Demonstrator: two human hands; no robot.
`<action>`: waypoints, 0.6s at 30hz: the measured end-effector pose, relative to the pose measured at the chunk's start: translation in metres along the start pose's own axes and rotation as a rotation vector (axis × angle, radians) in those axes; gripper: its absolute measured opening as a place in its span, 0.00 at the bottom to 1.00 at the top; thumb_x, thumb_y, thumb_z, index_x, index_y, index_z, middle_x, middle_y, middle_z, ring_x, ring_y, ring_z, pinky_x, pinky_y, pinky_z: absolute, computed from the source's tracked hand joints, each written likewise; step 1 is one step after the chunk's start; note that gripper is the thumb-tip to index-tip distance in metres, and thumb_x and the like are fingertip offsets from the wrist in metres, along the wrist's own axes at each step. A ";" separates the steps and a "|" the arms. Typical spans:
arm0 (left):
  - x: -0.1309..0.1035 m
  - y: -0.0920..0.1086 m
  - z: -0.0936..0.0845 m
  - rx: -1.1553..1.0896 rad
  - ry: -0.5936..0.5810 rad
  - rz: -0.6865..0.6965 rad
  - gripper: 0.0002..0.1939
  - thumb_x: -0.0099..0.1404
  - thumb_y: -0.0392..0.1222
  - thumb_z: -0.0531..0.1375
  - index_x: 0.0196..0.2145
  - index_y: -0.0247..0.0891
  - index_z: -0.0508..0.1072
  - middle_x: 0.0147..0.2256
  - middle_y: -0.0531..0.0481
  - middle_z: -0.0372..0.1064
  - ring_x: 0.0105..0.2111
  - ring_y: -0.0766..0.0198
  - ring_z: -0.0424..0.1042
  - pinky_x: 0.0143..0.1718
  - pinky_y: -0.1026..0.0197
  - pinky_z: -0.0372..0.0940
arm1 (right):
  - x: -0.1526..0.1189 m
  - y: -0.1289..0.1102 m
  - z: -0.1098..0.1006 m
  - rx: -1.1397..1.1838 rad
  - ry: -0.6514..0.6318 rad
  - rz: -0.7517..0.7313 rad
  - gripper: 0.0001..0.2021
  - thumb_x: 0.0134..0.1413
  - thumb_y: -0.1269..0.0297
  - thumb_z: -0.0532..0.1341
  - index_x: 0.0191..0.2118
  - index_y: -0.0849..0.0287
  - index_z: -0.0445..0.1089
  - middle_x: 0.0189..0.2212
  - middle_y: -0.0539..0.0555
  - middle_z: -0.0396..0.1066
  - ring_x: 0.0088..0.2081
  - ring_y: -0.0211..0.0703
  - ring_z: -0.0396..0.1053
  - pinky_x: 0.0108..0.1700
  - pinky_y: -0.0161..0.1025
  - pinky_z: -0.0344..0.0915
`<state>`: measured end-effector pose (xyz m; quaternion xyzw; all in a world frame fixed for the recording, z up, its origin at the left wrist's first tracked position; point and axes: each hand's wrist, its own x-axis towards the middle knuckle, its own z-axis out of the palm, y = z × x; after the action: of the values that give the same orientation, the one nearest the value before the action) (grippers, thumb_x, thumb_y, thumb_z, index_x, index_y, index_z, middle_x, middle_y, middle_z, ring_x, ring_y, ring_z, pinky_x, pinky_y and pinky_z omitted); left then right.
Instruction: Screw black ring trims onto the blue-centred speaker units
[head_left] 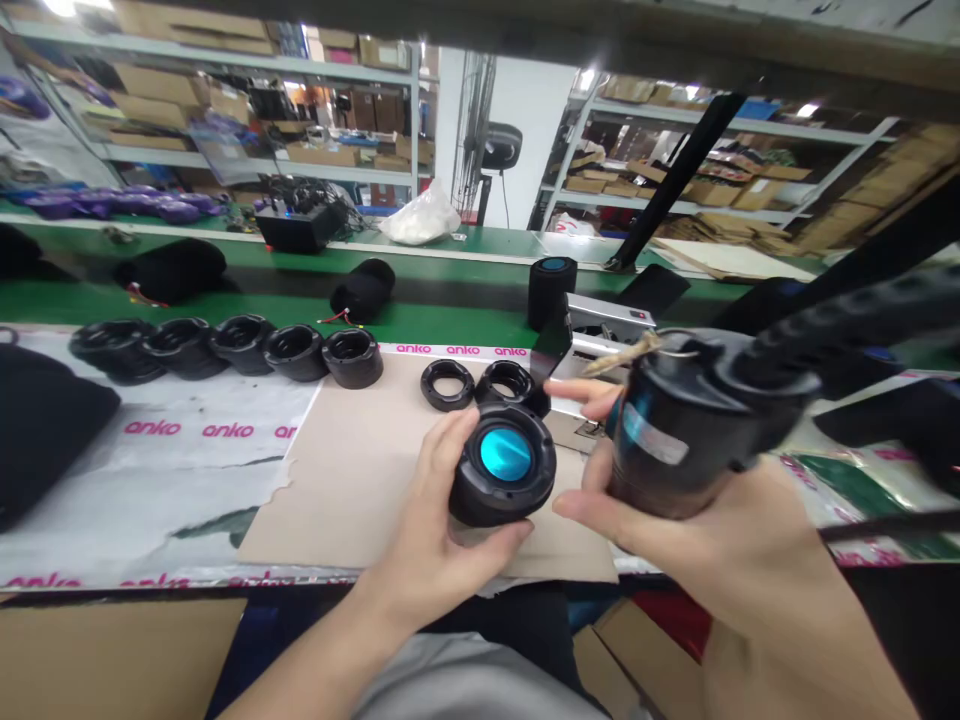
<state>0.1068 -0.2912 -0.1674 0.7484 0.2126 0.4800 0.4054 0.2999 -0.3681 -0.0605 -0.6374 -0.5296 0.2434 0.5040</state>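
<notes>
My left hand (431, 540) is wrapped round a black round speaker (504, 495) with a shiny blue centre, tilted so its face points up toward me. Close by on the right, my right hand (720, 540) grips a black electric screwdriver (675, 420) with a thick cable at its top. The index finger and thumb of that hand reach toward the speaker without clearly touching it. The screwdriver's tip is hidden. Just beyond the speaker lie a black ring (447, 385) and a second black ring (504, 378) on the cardboard sheet (360, 480).
Several black cup-shaped housings (352, 357) stand in a row at the left. A silver box-like device (607, 325) sits beyond my right hand. Black fabric-covered cylinders (364, 290) rest on the green conveyor belt (277, 295). A dark post (675, 180) slants at the right.
</notes>
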 end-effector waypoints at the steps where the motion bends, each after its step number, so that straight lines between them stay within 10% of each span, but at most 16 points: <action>1: -0.001 0.000 0.000 0.005 0.011 -0.016 0.55 0.65 0.42 0.74 0.77 0.67 0.47 0.75 0.49 0.54 0.76 0.43 0.56 0.77 0.37 0.57 | 0.007 0.001 -0.003 0.039 -0.038 0.009 0.28 0.43 0.56 0.83 0.49 0.51 0.75 0.29 0.48 0.76 0.31 0.44 0.75 0.36 0.39 0.77; 8: -0.006 0.000 0.002 -0.039 0.046 -0.170 0.59 0.63 0.44 0.76 0.77 0.66 0.44 0.74 0.46 0.57 0.73 0.43 0.65 0.73 0.37 0.63 | 0.032 0.018 -0.001 0.310 -0.428 0.021 0.35 0.44 0.71 0.82 0.59 0.45 0.77 0.62 0.48 0.76 0.62 0.52 0.76 0.62 0.44 0.78; 18: -0.014 -0.008 0.003 -0.045 0.099 -0.185 0.62 0.59 0.46 0.79 0.77 0.58 0.45 0.76 0.41 0.53 0.75 0.38 0.60 0.74 0.35 0.62 | 0.007 0.016 0.012 0.453 -0.175 0.068 0.37 0.40 0.74 0.83 0.58 0.46 0.78 0.55 0.47 0.80 0.57 0.47 0.80 0.59 0.36 0.79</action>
<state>0.1038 -0.2975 -0.1817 0.6916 0.2897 0.4817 0.4535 0.2986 -0.3557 -0.0775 -0.5021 -0.4815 0.4268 0.5778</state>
